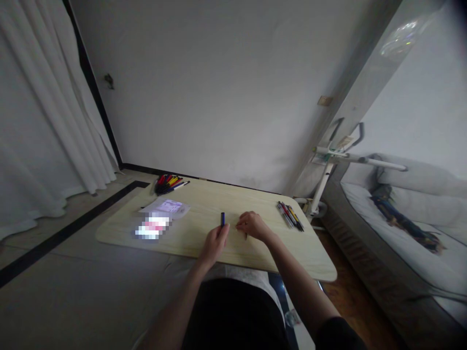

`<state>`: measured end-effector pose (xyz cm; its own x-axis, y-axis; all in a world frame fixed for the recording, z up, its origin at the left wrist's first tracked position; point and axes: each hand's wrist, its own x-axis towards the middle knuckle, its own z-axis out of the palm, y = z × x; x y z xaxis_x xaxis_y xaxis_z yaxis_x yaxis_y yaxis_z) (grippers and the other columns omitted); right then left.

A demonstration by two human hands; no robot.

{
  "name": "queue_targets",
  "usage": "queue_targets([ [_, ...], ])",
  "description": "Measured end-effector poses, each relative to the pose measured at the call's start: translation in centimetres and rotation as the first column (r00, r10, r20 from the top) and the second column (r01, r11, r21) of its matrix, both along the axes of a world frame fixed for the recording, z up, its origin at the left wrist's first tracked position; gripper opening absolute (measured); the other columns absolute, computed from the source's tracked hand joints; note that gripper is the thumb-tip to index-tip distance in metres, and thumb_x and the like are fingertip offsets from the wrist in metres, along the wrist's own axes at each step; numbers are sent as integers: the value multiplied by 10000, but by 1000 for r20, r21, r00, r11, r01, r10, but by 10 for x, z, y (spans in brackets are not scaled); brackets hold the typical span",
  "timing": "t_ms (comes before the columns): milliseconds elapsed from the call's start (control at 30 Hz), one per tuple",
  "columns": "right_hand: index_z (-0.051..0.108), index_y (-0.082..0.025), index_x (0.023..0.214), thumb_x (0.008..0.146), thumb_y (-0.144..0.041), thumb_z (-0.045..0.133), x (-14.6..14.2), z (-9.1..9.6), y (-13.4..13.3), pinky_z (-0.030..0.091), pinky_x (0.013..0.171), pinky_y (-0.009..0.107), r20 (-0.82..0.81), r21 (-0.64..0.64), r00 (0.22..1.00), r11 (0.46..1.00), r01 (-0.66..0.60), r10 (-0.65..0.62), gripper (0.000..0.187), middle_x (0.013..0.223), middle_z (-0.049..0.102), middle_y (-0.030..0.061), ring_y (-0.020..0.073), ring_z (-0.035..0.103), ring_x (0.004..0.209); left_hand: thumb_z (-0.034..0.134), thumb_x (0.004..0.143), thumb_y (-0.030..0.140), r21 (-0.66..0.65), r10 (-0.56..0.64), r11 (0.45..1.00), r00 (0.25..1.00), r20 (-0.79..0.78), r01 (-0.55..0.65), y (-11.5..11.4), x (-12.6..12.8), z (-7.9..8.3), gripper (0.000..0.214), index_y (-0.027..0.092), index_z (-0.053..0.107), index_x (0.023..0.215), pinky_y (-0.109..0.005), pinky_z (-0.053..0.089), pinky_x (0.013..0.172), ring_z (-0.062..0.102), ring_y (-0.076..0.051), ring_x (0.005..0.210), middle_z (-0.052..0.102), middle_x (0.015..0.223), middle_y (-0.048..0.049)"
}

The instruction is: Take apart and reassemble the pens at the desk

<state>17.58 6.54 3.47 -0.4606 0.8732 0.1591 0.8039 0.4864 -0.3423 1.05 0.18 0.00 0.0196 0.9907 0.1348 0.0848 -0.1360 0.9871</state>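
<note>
Remotely, I watch the left hand [215,243] grip a blue pen [223,219] just below frame center, the right hand [253,225] bent, contents unclear; a loosened grasp could send the pen rolling off the tabletop [207,201].

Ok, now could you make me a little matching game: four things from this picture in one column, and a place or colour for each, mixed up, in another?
1. Dark blue pen
2. Large pile of pens
3. Smaller group of pens
4. Curtain

A. Far left part of the table
B. White
C. In the person's left hand
D. Toward the right end of the table

Pairs: 1-C, 2-A, 3-D, 4-B
</note>
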Motion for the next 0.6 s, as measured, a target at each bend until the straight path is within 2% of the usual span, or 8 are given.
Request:
queue_targets([
  [600,709,-252,735,662,-257,607,1,0,5,401,768,224,5,4,1000,1000,-18,18,125,810,672,-1,161,598,806,411,742,538,19,1,1000,994,-106,1,-2,-1,6,425,174,403,523,-208,244,398,348,-79,389,366,424,50],
])
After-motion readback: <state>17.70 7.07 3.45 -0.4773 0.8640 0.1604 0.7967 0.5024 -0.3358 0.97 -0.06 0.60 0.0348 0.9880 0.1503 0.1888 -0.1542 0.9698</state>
